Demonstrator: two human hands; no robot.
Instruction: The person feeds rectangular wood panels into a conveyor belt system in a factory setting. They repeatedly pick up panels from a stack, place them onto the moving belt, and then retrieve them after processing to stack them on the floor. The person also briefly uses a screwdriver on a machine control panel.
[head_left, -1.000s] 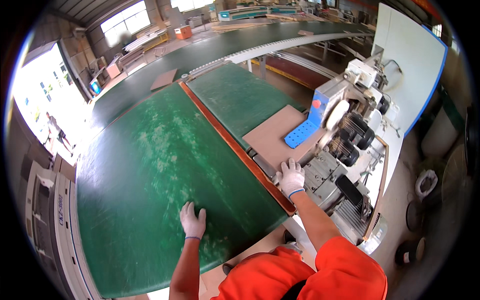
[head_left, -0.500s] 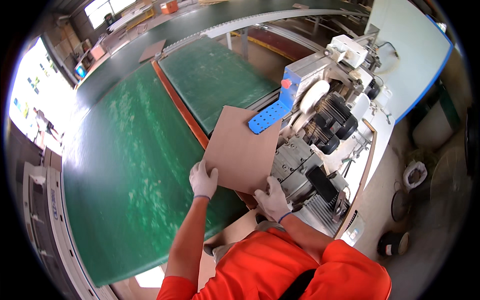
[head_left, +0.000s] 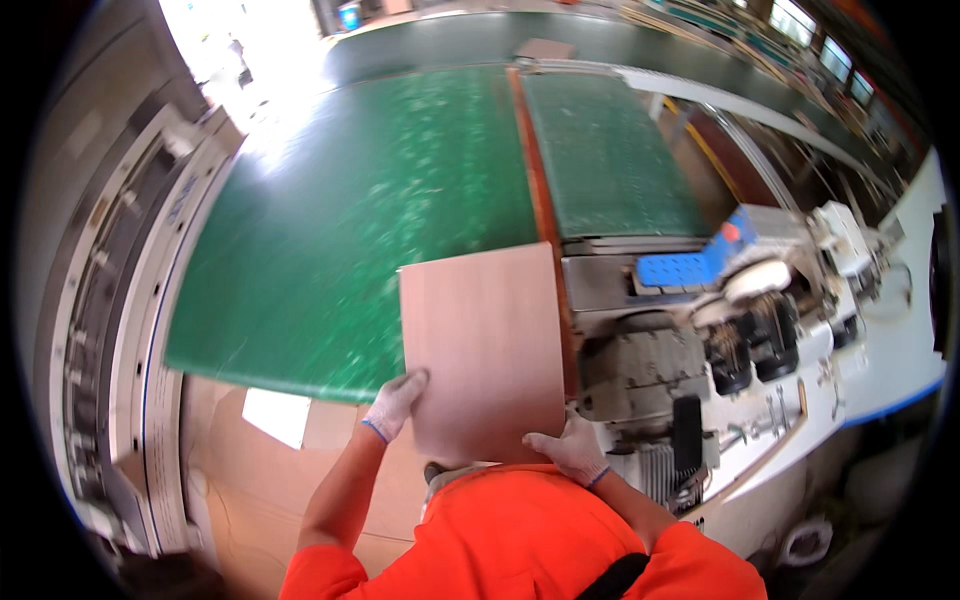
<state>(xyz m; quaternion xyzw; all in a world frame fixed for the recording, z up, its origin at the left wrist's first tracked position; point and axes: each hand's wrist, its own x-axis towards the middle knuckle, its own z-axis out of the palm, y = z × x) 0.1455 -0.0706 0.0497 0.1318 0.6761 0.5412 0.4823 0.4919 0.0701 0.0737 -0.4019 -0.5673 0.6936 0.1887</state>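
Observation:
A flat, rectangular pinkish-brown board (head_left: 484,345) is held in front of my body by both gloved hands. My left hand (head_left: 398,398) grips its left edge near the lower corner, with the thumb on the top face and the other fingers hidden beneath. At the lower right corner, my right hand (head_left: 568,448) pinches the board in the same way. The board's far part overlaps the green conveyor belt (head_left: 330,220) and the orange-brown rail (head_left: 541,200) beside it.
On the right stands a metal machine (head_left: 650,370) with motors, a blue perforated guard (head_left: 675,269) and wrenches. A narrower green belt (head_left: 610,160) runs behind it. Another board (head_left: 545,49) lies on the far conveyor. To the left is a long white machine frame (head_left: 150,330); a white sheet (head_left: 276,417) lies below.
The board has come away from beside the blue guard and swung left, nearly square in front of me. Both hands kept hold of it while my view turned left.

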